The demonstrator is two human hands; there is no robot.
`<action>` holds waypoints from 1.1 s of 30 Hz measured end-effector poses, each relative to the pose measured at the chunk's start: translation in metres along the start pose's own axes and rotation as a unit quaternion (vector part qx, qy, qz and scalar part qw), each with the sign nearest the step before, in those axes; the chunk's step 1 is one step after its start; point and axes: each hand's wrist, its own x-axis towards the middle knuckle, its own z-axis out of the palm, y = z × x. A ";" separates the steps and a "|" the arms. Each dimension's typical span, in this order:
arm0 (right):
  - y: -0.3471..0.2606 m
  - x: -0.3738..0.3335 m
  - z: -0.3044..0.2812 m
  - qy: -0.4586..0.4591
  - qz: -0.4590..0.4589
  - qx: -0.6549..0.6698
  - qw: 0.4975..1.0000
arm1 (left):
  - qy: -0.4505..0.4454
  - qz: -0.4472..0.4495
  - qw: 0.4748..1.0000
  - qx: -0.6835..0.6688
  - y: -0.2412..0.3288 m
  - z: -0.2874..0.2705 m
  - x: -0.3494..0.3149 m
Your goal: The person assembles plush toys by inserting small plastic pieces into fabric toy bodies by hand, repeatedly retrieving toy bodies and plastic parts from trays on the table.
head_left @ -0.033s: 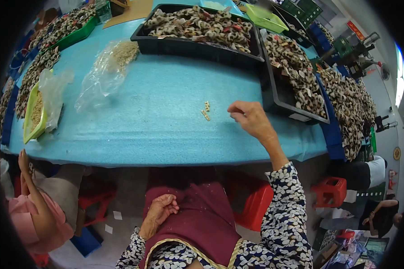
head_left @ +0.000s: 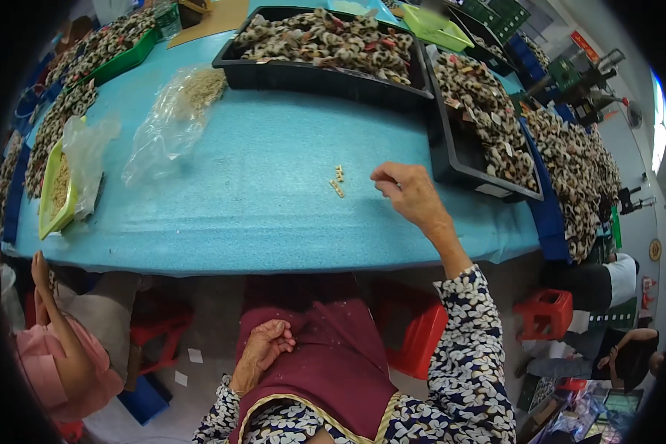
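Gold-coloured pieces: a few short bits lying close together on the counter, right of its middle; clock directions below run from them. They are small in this wide view, so I can't be sure how many there are.
Right hand: near the pieces at three o'clock, apart from them, fingers bent, index finger and thumb close; I cannot tell whether the tips meet or pinch anything.
Left hand: at seven o'clock, loosely curled on the maroon apron; whether it holds something is hidden.
Clear bag: at ten o'clock, with small tan pieces in its far end.
Lime-green tray: at nine o'clock, near the counter's left end.
Black trays: one at twelve, one at two o'clock, both heaped with fluffy spotted pieces.
Co-worker's pink shirt: at eight o'clock, below the counter's edge.
Red stool: at five o'clock.
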 end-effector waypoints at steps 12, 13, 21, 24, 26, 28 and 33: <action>0.032 0.008 -0.089 0.293 0.084 0.041 0.951 | 0.008 0.011 1.000 0.024 0.001 -0.009 -0.001; 0.067 0.010 -0.100 0.347 0.053 -0.024 0.936 | 0.009 0.009 1.000 0.022 0.001 -0.007 0.001; 0.158 0.020 -0.169 0.338 0.156 -0.372 0.850 | -0.006 0.000 1.000 0.012 0.005 -0.016 -0.001; 0.178 0.016 -0.181 0.210 0.180 -0.371 0.887 | -0.012 -0.012 1.000 -0.001 0.000 -0.045 0.005; 0.205 0.005 -0.172 0.166 0.231 -0.365 0.886 | -0.001 -0.037 0.999 -0.006 -0.001 -0.051 0.015; 0.200 0.001 -0.165 0.137 0.244 -0.346 0.895 | 0.001 -0.033 0.999 0.004 -0.001 -0.048 0.013; 0.185 0.000 -0.144 0.095 0.135 -0.287 0.944 | 0.008 -0.024 1.000 0.008 0.002 -0.040 0.013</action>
